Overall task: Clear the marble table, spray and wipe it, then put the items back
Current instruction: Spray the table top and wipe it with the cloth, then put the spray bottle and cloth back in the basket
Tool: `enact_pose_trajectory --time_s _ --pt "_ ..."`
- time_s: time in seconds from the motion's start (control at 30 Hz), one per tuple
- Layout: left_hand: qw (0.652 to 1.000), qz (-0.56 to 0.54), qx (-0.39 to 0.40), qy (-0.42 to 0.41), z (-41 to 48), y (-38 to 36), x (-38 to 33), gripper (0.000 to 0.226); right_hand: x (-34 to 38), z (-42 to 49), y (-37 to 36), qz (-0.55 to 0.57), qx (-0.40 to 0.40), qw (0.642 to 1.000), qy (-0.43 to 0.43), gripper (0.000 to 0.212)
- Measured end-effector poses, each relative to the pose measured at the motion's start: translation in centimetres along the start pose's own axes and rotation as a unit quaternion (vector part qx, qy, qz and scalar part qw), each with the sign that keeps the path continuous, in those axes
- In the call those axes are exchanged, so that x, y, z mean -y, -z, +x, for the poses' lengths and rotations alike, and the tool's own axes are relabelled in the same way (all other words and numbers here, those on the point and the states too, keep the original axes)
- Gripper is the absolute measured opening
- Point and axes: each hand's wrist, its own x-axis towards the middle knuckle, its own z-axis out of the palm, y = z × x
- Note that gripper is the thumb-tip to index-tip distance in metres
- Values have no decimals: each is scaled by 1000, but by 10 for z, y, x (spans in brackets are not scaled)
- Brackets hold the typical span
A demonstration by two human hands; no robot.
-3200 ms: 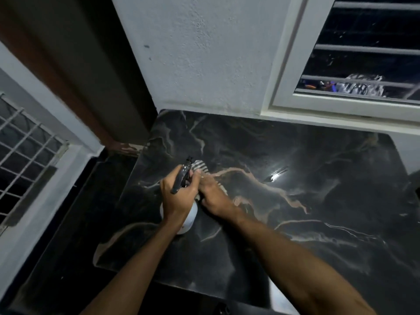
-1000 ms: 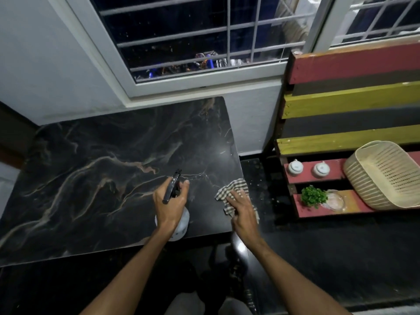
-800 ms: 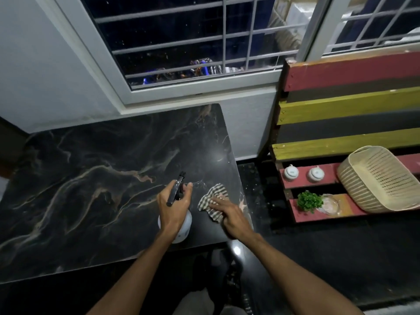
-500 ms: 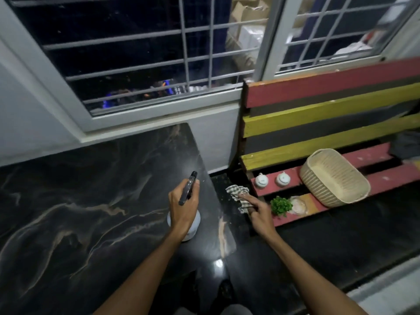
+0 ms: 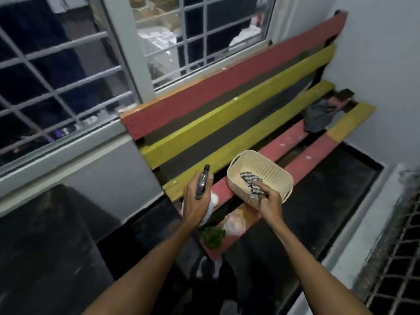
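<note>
My left hand [image 5: 195,201] grips a white spray bottle [image 5: 202,183] by its black trigger head, held in the air over the bench seat. My right hand [image 5: 269,202] holds a checked cloth [image 5: 251,181] that hangs into a cream perforated basket [image 5: 279,173] standing on the red slat of the bench. The dark marble table [image 5: 43,242] shows only at the lower left, bare. On the bench below my hands lie a small green plant [image 5: 212,236], a clear dish [image 5: 235,225] and a white jar [image 5: 214,198], partly hidden by my left hand.
The red and yellow slatted bench [image 5: 227,110] runs along the barred window [image 5: 68,76]. A dark bundle of cloth [image 5: 318,117] sits at its far end by the white wall. A metal grate [image 5: 395,258] lies at the right on the black floor.
I have turned right, away from the table. My right hand carried the checked cloth off the marble and into the basket. My left hand lifted the spray bottle over to the bench.
</note>
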Motion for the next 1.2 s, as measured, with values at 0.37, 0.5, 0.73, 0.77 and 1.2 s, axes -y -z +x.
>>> enact_pose_trajectory --time_s 0.37,0.5,0.73,0.77,1.2 --pt "994 -59 87 -22 137 -256 59 19 -147 171 27 -34 35 988 -149 46" --pt "991 -45 126 -10 156 -293 123 20 -183 187 7 -63 28 986 -154 42" --pt "979 24 201 0 186 -294 170 38 -206 193 -25 -100 20 987 -121 32" --pt "974 42 224 5 187 -290 173 43 -210 192 -27 -108 20 988 -112 33" --pt "852 346 392 -31 197 -227 155 65 -181 175 -27 -144 106 976 -121 41"
